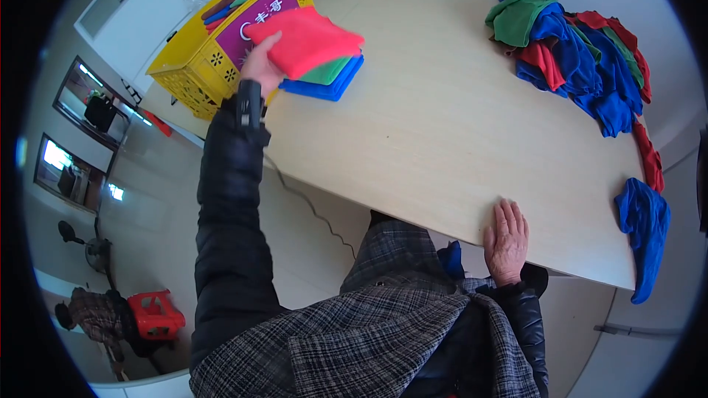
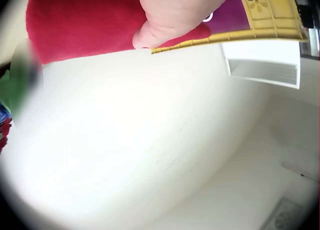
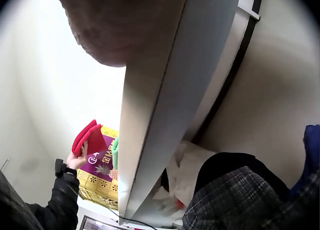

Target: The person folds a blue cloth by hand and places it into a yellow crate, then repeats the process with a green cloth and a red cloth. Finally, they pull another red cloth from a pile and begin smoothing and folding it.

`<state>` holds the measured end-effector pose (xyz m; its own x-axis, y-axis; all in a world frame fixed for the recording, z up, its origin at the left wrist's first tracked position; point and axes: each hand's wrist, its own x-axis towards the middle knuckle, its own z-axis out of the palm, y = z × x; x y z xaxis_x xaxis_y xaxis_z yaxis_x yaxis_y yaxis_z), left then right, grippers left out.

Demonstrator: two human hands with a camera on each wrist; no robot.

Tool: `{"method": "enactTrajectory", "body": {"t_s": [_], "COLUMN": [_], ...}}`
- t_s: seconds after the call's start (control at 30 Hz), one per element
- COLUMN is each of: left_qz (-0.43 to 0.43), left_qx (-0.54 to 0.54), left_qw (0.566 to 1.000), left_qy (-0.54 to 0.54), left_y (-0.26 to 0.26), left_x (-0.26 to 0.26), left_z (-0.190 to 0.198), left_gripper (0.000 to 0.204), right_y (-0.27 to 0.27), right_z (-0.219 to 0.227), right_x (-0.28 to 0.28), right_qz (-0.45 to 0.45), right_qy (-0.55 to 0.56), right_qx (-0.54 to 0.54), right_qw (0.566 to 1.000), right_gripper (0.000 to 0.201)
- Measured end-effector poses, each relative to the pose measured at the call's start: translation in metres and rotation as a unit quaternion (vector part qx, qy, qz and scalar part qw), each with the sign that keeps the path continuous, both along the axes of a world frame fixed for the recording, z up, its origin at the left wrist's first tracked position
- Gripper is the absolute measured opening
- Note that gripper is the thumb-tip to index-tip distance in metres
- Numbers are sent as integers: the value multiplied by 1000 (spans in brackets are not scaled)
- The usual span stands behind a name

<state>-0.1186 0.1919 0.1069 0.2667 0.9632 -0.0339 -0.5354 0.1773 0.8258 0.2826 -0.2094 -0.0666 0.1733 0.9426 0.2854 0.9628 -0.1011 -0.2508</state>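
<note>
My left hand [image 1: 261,66] grips a folded red cloth [image 1: 310,40] by its near left edge, thumb on top. It is held above a folded green cloth [image 1: 330,71], which lies on a folded blue cloth [image 1: 332,89] on the table [image 1: 413,125]. In the left wrist view the red cloth [image 2: 85,25] looks plush and doubled over, pinched under the thumb. My right hand [image 1: 507,243] rests with straight fingers on the table's near edge, holding nothing. The right wrist view shows only a dark part of that hand [image 3: 115,25] close up.
A yellow plastic basket [image 1: 181,81] with folded cloths inside stands behind the left hand. At the back right lies a heap of crumpled red, green and blue cloths [image 1: 575,51]. A blue cloth [image 1: 645,228] hangs over the right edge. Another person [image 1: 96,324] is at lower left.
</note>
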Motion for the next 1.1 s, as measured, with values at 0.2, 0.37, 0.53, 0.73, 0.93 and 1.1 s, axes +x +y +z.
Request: {"method": "enactTrajectory", "body": {"t_s": [0.2, 0.37, 0.53, 0.73, 0.93, 1.1], "left_qz": [87, 73, 86, 39, -126, -126], "left_qx": [-58, -119, -96, -84, -133, 4], "left_qw": [989, 989, 990, 993, 976, 982], "left_qy": [-105, -40, -55, -71, -114, 142], "left_y": [101, 111, 111, 106, 151, 169], "left_x": [3, -8, -5, -2, -195, -95], "left_z": [-90, -134, -102, -116, -216, -163], "left_gripper": [41, 38, 37, 37, 52, 54], "right_y": [4, 3, 4, 5, -4, -25], "right_z": [3, -1, 3, 4, -2, 20], "right_x": [-1, -2, -3, -2, 16, 99], "right_qz": [-13, -10, -13, -4, 55, -77], "right_qy": [-4, 1, -8, -1, 91, 188], "right_qx": [-2, -1, 9, 27, 89, 120], "right_qw": [1000, 1000, 1000, 1000, 990, 972], "right_gripper": [52, 53, 52, 52, 46, 32]}}
